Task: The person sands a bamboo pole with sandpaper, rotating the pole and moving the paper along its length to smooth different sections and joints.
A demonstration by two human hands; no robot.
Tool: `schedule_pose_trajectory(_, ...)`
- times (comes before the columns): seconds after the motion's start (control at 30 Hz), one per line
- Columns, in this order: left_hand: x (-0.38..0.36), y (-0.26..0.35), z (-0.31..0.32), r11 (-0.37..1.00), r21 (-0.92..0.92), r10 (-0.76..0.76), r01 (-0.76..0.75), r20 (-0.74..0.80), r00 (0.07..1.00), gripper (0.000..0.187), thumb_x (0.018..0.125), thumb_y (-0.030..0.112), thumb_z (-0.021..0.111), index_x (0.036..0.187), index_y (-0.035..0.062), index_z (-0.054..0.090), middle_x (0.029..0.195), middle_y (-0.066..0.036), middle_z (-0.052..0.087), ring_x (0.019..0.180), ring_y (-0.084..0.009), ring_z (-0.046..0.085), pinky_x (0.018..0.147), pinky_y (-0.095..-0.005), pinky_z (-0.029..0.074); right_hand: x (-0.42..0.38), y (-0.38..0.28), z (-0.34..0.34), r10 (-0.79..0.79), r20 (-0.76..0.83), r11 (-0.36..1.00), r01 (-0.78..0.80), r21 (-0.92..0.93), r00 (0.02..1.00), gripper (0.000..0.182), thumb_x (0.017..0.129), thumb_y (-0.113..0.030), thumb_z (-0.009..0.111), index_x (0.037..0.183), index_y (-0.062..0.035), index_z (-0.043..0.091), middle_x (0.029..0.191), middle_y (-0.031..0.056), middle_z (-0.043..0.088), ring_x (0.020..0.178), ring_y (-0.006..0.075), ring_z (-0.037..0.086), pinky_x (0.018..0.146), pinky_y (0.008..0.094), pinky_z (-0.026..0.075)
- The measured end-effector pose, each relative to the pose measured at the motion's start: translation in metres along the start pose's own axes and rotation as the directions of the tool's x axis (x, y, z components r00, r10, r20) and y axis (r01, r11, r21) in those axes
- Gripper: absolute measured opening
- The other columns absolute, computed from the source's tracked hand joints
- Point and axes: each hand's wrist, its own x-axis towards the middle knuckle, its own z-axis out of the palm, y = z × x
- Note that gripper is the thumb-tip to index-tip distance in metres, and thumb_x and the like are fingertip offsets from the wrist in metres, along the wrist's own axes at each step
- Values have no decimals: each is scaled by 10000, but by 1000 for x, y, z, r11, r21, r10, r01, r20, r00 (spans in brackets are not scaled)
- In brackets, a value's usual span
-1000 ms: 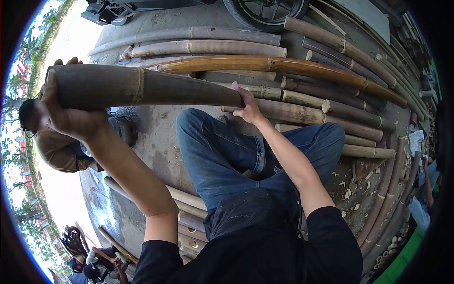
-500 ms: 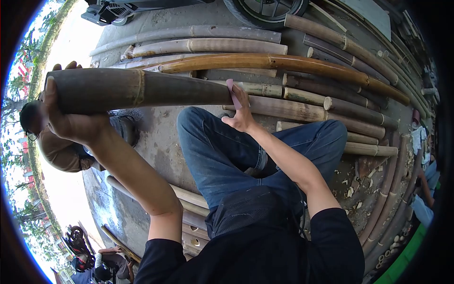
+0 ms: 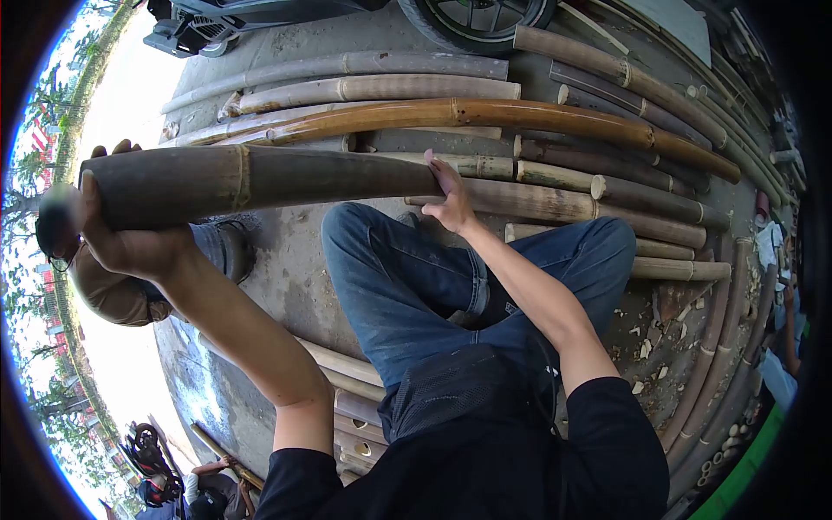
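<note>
A thick dark bamboo tube (image 3: 303, 178), with a pale ring at its node, stretches across the view above my crossed legs. Its wide left end rests in my left hand (image 3: 121, 238), thumb on the near side and fingertips showing over the far edge. At the narrow right end, my right hand (image 3: 451, 199) holds a small pink piece (image 3: 429, 156) against the tube, mostly covered by the fingers. Just beyond the tube lies a glossy orange-brown bamboo pole (image 3: 390, 113).
Many bamboo poles (image 3: 607, 221) lie on the ground ahead and to the right. A motorbike wheel (image 3: 477, 22) stands at the top. One person (image 3: 113, 286) sits close on the left; another (image 3: 212, 494) is at the lower left. Wood chips (image 3: 646, 348) are scattered at right.
The tube's left end has dropped slightly toward me. My right hand has shifted a little to the right, and the pink piece now shows less between its fingers.
</note>
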Motion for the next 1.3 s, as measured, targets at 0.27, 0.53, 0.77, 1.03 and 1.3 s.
schedule_pose_trajectory(0.27,-5,2,0,1000,15,5,-5,-12,1000,567,911,396,620,1210,-85,616,1030,-271,707,1001,-335,703,889,-436,574,10,-2,-8,-4,57,998,7,-55,998,911,596,-115,754,1465,-64,486,1468,197,523,1394,399,469,1200,456,357)
schedule_pose_trajectory(0.53,-8,3,0,1000,1,7,-7,-15,1000,563,901,394,621,1189,-90,627,1026,-272,704,1001,-345,704,897,-433,572,12,12,-1,-76,65,954,91,-286,995,980,622,-85,748,1538,-87,398,1494,179,487,1436,384,418,1212,473,323)
schedule_pose_trajectory(0.77,-10,3,13,1000,12,9,-8,-58,998,565,915,384,607,1191,-109,616,1045,-293,693,982,-352,710,855,-467,595,9,9,15,-4,21,961,9,-278,1000,992,627,-149,775,1534,-33,389,1533,184,416,1434,394,386,1214,478,302)
schedule_pose_trajectory(1.03,-7,2,15,998,-25,53,-52,50,997,548,904,377,626,1175,-99,636,1060,-283,697,987,-349,719,843,-444,609,13,18,5,-35,44,989,41,-142,998,947,606,-116,780,1496,-55,462,1409,179,531,1365,401,446,1180,493,327)
schedule_pose_trajectory(1.3,-8,5,20,1000,-12,25,-24,83,996,508,908,360,622,1155,-81,663,1057,-279,702,964,-359,730,833,-439,618,5,-56,21,-242,-40,945,227,-236,969,1019,622,-144,802,1546,-70,378,1534,172,413,1442,394,374,1206,503,299)
